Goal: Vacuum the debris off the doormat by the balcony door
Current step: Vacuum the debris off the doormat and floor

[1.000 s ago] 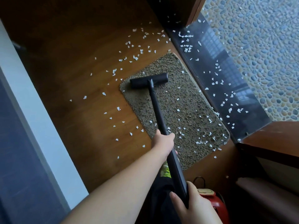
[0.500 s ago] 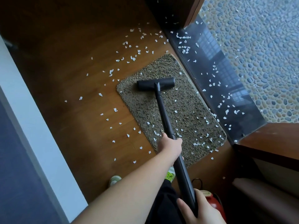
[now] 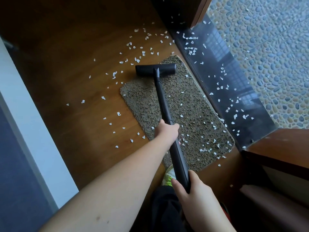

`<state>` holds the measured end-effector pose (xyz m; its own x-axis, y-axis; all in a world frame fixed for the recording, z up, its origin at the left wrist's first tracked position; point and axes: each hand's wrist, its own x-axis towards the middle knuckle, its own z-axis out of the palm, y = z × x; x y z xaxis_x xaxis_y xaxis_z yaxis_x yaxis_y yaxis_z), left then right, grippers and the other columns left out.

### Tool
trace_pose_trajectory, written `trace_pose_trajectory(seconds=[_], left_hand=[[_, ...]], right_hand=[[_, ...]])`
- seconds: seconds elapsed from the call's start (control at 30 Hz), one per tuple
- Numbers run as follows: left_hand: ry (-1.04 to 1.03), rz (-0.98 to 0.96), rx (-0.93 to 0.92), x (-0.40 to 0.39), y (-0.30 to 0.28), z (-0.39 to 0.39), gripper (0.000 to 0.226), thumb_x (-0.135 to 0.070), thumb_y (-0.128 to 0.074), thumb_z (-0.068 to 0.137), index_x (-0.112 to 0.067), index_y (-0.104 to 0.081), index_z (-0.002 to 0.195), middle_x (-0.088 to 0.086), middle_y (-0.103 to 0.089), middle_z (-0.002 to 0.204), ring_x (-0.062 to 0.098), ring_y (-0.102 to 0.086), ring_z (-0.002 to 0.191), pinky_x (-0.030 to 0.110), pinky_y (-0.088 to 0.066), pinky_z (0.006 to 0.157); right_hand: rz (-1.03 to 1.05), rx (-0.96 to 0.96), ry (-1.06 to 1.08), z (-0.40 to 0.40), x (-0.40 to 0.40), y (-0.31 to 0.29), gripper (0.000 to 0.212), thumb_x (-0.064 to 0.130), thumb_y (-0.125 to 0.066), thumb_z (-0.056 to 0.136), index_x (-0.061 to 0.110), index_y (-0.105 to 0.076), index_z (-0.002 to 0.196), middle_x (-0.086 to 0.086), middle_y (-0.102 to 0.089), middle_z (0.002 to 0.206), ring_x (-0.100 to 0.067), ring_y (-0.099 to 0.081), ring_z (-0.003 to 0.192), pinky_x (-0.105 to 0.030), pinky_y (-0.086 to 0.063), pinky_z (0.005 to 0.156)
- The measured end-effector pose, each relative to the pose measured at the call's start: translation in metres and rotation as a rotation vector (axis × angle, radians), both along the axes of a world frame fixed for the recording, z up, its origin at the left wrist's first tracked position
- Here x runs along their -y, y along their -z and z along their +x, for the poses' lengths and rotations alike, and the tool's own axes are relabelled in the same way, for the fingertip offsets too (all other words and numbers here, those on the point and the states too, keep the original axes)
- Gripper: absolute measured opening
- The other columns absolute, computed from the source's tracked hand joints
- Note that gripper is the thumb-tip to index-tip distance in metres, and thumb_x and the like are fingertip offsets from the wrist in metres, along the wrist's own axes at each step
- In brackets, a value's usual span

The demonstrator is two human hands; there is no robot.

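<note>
A brown shaggy doormat [image 3: 192, 114] lies on the wooden floor beside the dark door sill. White paper scraps [image 3: 205, 149] dot its near end; its far end shows few. The black vacuum head [image 3: 155, 69] sits at the mat's far left corner, partly over the floor. Its black tube [image 3: 163, 101] runs back toward me. My left hand [image 3: 165, 129] grips the tube midway. My right hand [image 3: 192, 190] grips the tube's lower end near my body.
More white scraps lie on the wooden floor [image 3: 83, 72] left of and beyond the mat, and on the dark sill [image 3: 234, 97]. Pebble paving [image 3: 275, 56] lies outside. A white wall edge [image 3: 25, 114] stands at left, wooden furniture [image 3: 275, 148] at right. My shoe [image 3: 168, 178] is below the tube.
The vacuum head has slid forward and left across the mat to its far left corner. Both hands moved forward with the tube.
</note>
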<state>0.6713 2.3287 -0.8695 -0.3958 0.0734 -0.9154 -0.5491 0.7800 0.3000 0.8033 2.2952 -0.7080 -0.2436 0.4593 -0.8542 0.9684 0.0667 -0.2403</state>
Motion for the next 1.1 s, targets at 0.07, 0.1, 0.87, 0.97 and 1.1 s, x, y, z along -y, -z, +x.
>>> trace_pose_trajectory(seconds=[0.07,0.1,0.87,0.97,1.1], left_hand=[[-0.023,0.003,-0.006,0.006,0.002,-0.007,0.078,-0.027,-0.061,0.091,-0.026,-0.018,0.156,-0.001,-0.049,0.119,0.029,-0.07,0.074,0.038,-0.061,0.064],[-0.041,-0.001,-0.01,0.009,0.004,-0.01,0.077,-0.027,-0.061,0.091,-0.025,-0.02,0.156,-0.001,-0.049,0.119,0.028,-0.069,0.071,0.037,-0.061,0.061],[0.026,-0.029,0.052,0.047,-0.007,0.071,0.058,-0.035,-0.063,0.08,-0.024,-0.045,0.134,-0.002,-0.057,0.096,0.032,-0.071,0.079,0.045,-0.062,0.067],[0.061,-0.023,0.062,0.051,-0.012,0.079,0.066,-0.035,-0.061,0.084,-0.027,-0.036,0.144,-0.004,-0.056,0.099,0.03,-0.072,0.076,0.044,-0.063,0.066],[0.087,0.005,0.041,0.049,-0.018,0.079,0.058,-0.035,-0.061,0.082,-0.024,-0.042,0.135,-0.002,-0.056,0.097,0.032,-0.072,0.078,0.045,-0.062,0.067]], right_hand=[[-0.005,0.006,-0.021,-0.006,0.001,-0.002,0.038,0.055,-0.046,0.093,0.023,-0.044,0.114,-0.001,-0.067,0.1,-0.02,-0.064,0.098,-0.027,-0.04,0.069],[-0.012,0.009,-0.034,-0.008,0.001,-0.001,0.036,0.055,-0.045,0.093,0.023,-0.044,0.11,-0.001,-0.066,0.102,-0.021,-0.063,0.1,-0.027,-0.038,0.068],[-0.032,-0.008,0.149,0.051,0.036,-0.02,0.031,0.05,-0.064,0.084,0.042,-0.048,0.109,0.017,-0.06,0.087,0.009,-0.056,0.075,0.002,-0.038,0.065],[0.001,-0.025,0.175,0.057,0.047,-0.026,0.028,0.045,-0.068,0.083,0.039,-0.045,0.097,0.025,-0.051,0.075,0.015,-0.05,0.057,0.003,-0.036,0.063],[0.016,-0.029,0.206,0.059,0.053,-0.026,0.034,0.042,-0.069,0.083,0.034,-0.048,0.108,0.021,-0.054,0.079,0.012,-0.047,0.06,0.003,-0.037,0.062]])
